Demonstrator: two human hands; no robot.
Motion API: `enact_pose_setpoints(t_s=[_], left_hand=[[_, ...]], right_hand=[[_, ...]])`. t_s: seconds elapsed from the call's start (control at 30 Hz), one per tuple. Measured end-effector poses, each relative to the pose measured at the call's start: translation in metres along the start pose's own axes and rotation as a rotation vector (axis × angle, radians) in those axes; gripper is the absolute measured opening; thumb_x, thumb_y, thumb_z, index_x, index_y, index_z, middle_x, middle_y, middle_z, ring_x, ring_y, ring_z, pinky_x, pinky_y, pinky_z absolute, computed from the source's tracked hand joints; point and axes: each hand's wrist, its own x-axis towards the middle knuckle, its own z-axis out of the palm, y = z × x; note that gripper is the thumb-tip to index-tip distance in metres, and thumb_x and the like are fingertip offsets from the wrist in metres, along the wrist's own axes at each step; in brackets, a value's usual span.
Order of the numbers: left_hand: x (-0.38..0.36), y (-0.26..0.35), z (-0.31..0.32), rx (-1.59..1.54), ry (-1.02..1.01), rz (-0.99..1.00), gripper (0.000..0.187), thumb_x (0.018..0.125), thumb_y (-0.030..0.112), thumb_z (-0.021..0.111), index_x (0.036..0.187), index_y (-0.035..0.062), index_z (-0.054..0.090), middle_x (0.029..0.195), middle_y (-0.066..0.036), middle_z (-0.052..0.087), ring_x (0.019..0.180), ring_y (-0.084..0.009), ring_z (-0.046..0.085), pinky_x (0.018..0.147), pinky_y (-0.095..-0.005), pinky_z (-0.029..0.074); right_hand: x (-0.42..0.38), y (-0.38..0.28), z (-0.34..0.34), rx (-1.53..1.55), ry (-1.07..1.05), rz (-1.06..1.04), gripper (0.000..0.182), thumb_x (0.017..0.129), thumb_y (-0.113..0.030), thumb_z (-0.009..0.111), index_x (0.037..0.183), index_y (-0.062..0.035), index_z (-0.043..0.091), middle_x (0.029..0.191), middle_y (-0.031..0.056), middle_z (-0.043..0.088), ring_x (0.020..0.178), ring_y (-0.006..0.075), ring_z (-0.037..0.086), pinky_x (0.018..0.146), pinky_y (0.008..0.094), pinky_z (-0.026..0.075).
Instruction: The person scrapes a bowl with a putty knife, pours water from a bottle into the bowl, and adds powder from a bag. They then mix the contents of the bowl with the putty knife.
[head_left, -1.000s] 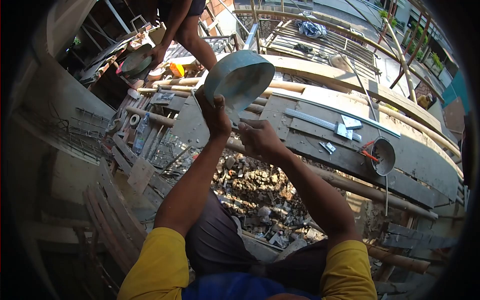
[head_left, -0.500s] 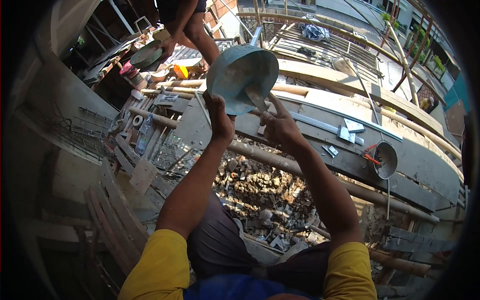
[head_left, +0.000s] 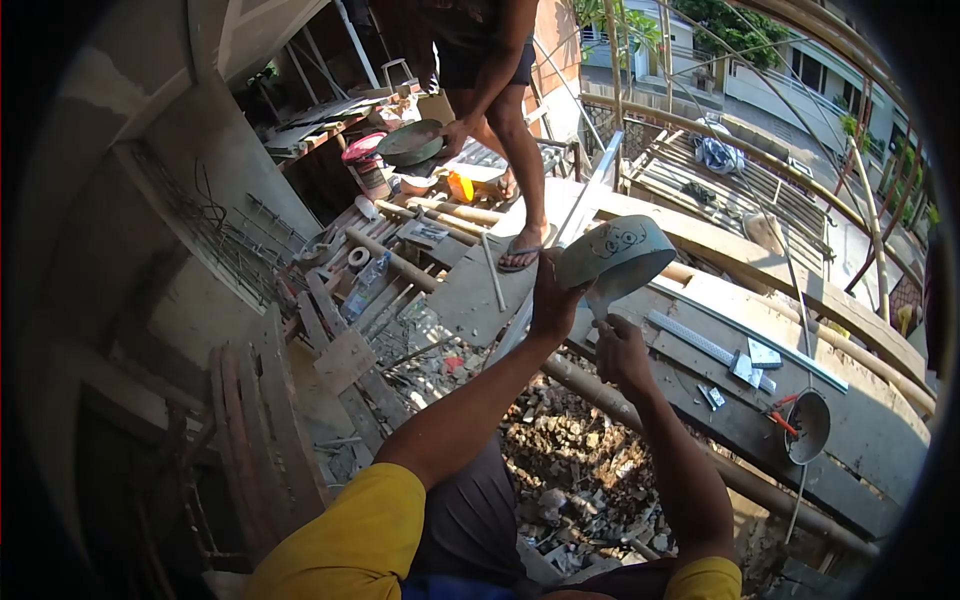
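A blue-green plastic bowl (head_left: 618, 255), tilted on its side with a face-like drawing on its outer wall, is held up in front of me. My left hand (head_left: 553, 300) grips its near left rim. My right hand (head_left: 622, 355) is closed round the handle of a trowel (head_left: 598, 302), whose blade reaches to the bowl's lower edge. Most of the bowl's inside is turned away from view.
A co-worker's legs (head_left: 515, 150) stand on the planks ahead, and their hand holds another bowl (head_left: 410, 143). To the right, a metal pan (head_left: 808, 428) with orange-handled pliers (head_left: 782, 420) sits near a perforated strip (head_left: 695, 338). Rubble (head_left: 590, 460) lies below the bamboo poles.
My view has swung left. The bowl has tipped from showing its inside to showing its outer wall, the trowel now at its lower edge. The co-worker's bowl appears more level.
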Motion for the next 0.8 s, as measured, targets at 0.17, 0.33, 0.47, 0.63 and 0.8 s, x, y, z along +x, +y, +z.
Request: enact_pose_setpoints(t_s=[0.17,0.33,0.47,0.63,0.8], left_hand=[[0.003,-0.013,0.001,-0.105,0.149,-0.114,0.077,0.086,0.052,0.066,0.132,-0.0015,0.035,0.125,-0.017,0.047,0.116,-0.0245,0.045,0.102,-0.0375,0.034],[0.007,-0.014,-0.001,-0.266,0.143,-0.204,0.074,0.086,0.054,0.064,0.129,0.0009,0.036,0.125,-0.016,0.046,0.119,-0.0237,0.044,0.102,-0.0377,0.034],[0.006,0.006,-0.003,-0.346,0.087,-0.279,0.069,0.086,0.05,0.067,0.127,0.0031,0.037,0.123,-0.014,0.047,0.118,-0.0221,0.046,0.098,-0.0359,0.04],[0.018,-0.006,-0.019,-0.332,-0.075,-0.272,0.074,0.082,0.048,0.072,0.133,0.002,0.042,0.12,-0.011,0.053,0.109,-0.019,0.053,0.095,-0.0324,0.043],[0.021,-0.025,-0.016,-0.29,0.013,-0.348,0.074,0.084,0.054,0.067,0.135,0.0078,0.04,0.124,-0.008,0.052,0.111,-0.0176,0.054,0.085,-0.0354,0.052]], right_hand=[[-0.003,-0.016,0.003,0.382,-0.305,0.125,0.029,0.101,-0.019,0.045,0.117,0.0037,0.052,0.06,-0.0017,0.043,0.043,0.0078,0.038,0.037,0.0247,0.03],[0.004,-0.017,0.001,0.347,-0.088,0.023,0.042,0.096,-0.008,0.049,0.137,-0.0079,0.037,0.065,0.001,0.047,0.041,0.0086,0.037,0.036,0.0245,0.029],[0.004,-0.018,-0.013,0.317,-0.058,0.0,0.055,0.095,-0.008,0.05,0.144,-0.0151,0.028,0.072,0.0053,0.052,0.041,0.0097,0.042,0.035,0.024,0.032],[0.029,0.009,-0.048,-0.188,0.091,-0.133,0.047,0.095,-0.008,0.051,0.139,-0.0128,0.038,0.07,0.0071,0.054,0.047,0.0162,0.051,0.043,0.0302,0.04],[0.011,0.004,-0.02,-0.93,0.303,-0.506,0.041,0.089,-0.008,0.055,0.13,-0.0091,0.054,0.083,0.0145,0.055,0.072,0.0375,0.058,0.064,0.0463,0.045]])
